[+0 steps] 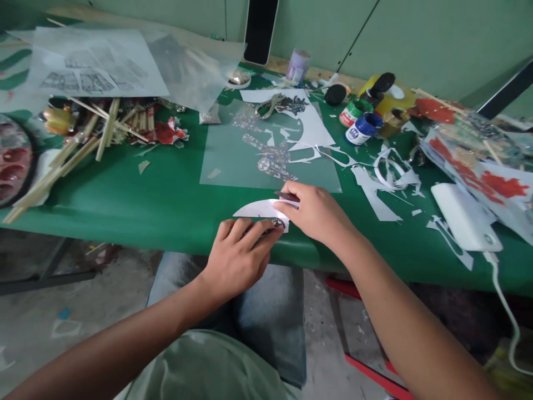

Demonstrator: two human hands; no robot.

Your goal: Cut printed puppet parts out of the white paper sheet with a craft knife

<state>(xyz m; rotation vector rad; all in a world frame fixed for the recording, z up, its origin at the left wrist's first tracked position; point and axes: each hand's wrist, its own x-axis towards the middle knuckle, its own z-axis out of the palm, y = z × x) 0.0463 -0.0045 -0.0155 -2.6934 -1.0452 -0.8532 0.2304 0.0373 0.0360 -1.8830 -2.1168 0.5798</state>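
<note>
A small white paper piece [256,209] lies at the front edge of the green table, between my hands. My left hand [245,250] has its fingers curled over a small dark patterned piece [278,223] at the paper's lower edge. From the right, my right hand [312,211] pinches the paper's right end, and a thin dark tool [287,196] sticks out between thumb and fingers; its kind is hard to make out. Just behind, a translucent sheet [225,161] carries dark patterned cutouts [275,158].
Paint jars [362,129] and white paper scraps [377,194] lie to the right, with a white device [466,219] on a cable. Wooden sticks [83,147], a paint palette [14,161] and printed sheets [95,66] are at left. Pliers [270,105] rest behind the cutouts.
</note>
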